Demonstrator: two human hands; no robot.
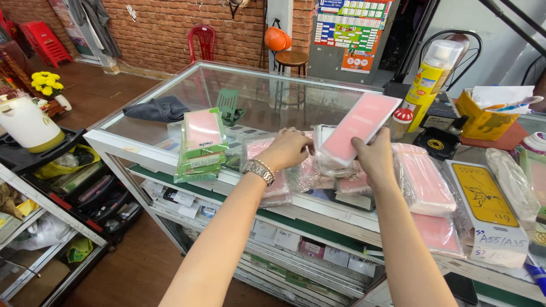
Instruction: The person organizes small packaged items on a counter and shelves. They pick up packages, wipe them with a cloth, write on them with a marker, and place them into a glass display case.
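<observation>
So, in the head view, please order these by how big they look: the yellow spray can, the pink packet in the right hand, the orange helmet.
1. Pink packet and yellow spray can: they look alike in size, and the packet is nearer the camera, so I do not rank them.
2. Orange helmet, smallest, but farthest away.

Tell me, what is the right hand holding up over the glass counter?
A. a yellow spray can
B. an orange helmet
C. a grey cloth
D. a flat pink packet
D: the right hand grips the lower end of a flat pink packet, raised at a tilt above the glass counter, while the yellow spray can stands untouched farther back.
</observation>
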